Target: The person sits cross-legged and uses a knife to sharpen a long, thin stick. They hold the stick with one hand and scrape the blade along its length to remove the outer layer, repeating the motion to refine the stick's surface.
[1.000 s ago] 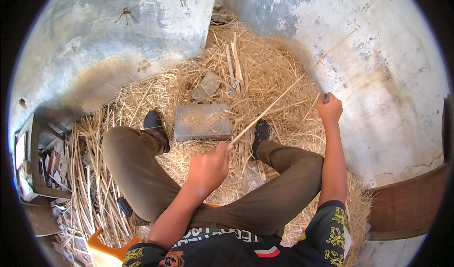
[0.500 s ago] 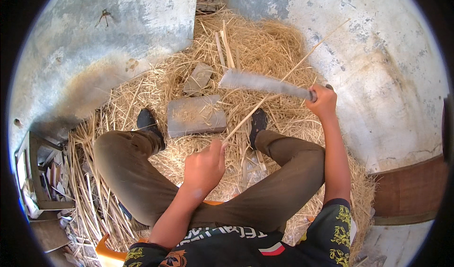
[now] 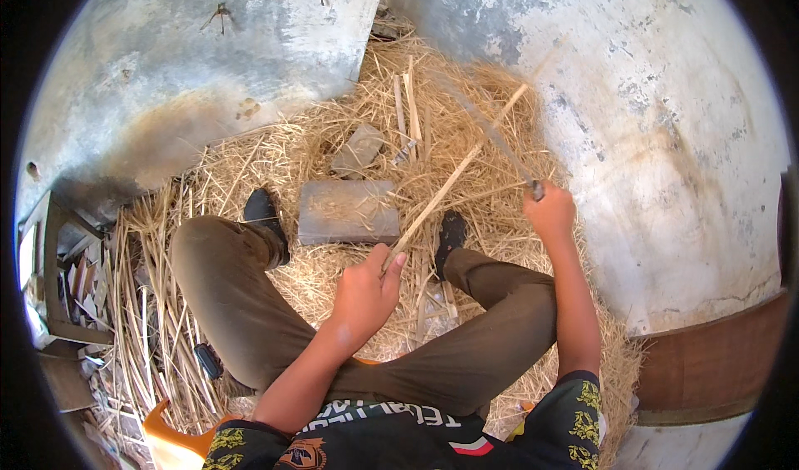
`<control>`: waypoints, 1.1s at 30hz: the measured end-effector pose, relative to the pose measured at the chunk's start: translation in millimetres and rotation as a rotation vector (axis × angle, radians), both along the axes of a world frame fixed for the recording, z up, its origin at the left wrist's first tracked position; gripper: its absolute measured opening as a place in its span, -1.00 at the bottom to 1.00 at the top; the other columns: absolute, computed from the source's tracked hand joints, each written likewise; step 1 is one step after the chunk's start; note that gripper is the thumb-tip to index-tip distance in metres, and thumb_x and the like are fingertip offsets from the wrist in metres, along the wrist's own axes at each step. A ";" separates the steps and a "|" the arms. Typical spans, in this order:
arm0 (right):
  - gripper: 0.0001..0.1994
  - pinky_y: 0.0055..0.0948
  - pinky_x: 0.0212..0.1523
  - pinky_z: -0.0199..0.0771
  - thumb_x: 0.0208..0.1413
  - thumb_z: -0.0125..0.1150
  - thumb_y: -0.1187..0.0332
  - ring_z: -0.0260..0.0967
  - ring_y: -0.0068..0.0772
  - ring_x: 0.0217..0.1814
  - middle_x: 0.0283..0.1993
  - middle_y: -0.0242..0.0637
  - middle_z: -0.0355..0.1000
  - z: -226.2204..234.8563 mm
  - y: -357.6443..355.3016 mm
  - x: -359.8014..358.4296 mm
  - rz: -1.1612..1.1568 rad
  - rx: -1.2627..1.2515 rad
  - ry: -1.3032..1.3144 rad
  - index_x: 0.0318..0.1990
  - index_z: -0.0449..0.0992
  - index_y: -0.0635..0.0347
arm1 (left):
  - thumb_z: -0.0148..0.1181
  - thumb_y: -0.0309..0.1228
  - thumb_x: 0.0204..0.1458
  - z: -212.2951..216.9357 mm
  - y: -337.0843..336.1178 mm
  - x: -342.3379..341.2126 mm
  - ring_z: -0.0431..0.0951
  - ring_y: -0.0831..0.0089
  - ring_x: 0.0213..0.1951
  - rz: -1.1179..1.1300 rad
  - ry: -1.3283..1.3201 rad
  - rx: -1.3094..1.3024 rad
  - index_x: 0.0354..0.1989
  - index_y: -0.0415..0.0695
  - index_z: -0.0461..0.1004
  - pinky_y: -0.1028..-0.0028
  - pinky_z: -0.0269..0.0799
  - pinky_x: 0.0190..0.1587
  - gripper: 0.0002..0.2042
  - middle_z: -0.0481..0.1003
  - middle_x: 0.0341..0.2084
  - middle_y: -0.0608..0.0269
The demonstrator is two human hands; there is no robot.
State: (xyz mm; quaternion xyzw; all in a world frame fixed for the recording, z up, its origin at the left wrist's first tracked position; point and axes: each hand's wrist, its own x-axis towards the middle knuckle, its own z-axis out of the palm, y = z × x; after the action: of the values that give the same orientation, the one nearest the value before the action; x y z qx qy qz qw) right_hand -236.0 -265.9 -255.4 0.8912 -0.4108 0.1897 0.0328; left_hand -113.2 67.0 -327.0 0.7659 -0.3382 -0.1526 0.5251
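My left hand (image 3: 364,295) is closed around the near end of a long, pale split-wood strip (image 3: 443,194), which looks like bamboo. The strip slants up and away to the right, its far end smeared by motion. In my right hand (image 3: 551,214) is the dark handle of a machete. Its blade (image 3: 503,143) is blurred, points away and to the left, and crosses the strip's line beyond my hands. Whether blade and strip touch, I cannot tell. A grey rectangular block (image 3: 348,225), littered with shavings, lies between my feet.
Shavings (image 3: 491,96) cover the floor and pile against the wall (image 3: 649,129). Beyond the block lie a stone (image 3: 358,150) and upright strips (image 3: 414,108). Many long strips (image 3: 158,304) lie at left, beside a wooden frame (image 3: 58,262). An orange seat edge (image 3: 171,432) shows below.
The machete has swung from pointing left to pointing away, and my right hand has moved slightly left and down. The strip has turned, showing a broader face. The view has shifted slightly.
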 end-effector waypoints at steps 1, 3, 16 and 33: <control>-0.82 -0.13 -0.34 0.49 0.02 0.32 0.25 0.54 -0.13 -0.48 -0.54 -0.11 0.52 1.4 16.3 9.2 0.060 -0.038 0.079 -0.39 0.63 0.17 | 0.05 -0.24 0.37 -0.2 -0.1 1.0 0.49 -0.10 -0.60 -0.004 0.056 -0.035 -0.29 -0.20 0.42 0.14 0.38 -0.50 -0.73 0.43 -0.68 -0.09; -0.86 -0.15 -0.33 0.49 -0.08 0.35 0.28 0.53 -0.17 -0.50 -0.56 -0.17 0.50 -6.4 45.3 19.9 0.320 -0.105 0.016 -0.43 0.59 0.12 | 0.02 -0.21 0.39 -5.0 -2.5 2.5 0.42 -0.03 -0.61 -0.009 0.169 -0.107 -0.29 -0.23 0.42 0.20 0.36 -0.46 -0.69 0.42 -0.65 -0.09; -0.85 -0.15 -0.39 0.45 -0.22 0.33 0.35 0.46 0.04 -0.50 -0.58 -0.13 0.46 -3.2 49.8 47.4 0.619 -0.336 -0.051 -0.49 0.50 0.15 | -0.06 -0.22 0.43 3.0 -6.9 2.9 0.35 0.01 -0.60 0.026 0.147 -0.199 -0.35 -0.27 0.39 0.20 0.31 -0.44 -0.63 0.35 -0.63 -0.12; -0.77 -0.06 -0.30 0.48 -0.13 0.36 0.21 0.54 0.03 -0.43 -0.52 -0.08 0.52 -29.3 63.5 34.7 0.385 -0.121 0.091 -0.45 0.54 0.17 | -0.12 -0.21 0.44 -8.7 2.9 5.2 0.39 0.01 -0.59 0.054 0.252 -0.185 -0.33 -0.25 0.38 0.14 0.34 -0.42 -0.63 0.39 -0.62 -0.10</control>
State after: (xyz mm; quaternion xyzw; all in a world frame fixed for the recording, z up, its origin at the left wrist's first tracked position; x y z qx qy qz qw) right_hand -201.3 -202.4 -284.7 0.9572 -0.2190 0.1765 0.0680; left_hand -108.0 69.9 -335.7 0.6980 -0.2615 -0.2013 0.6355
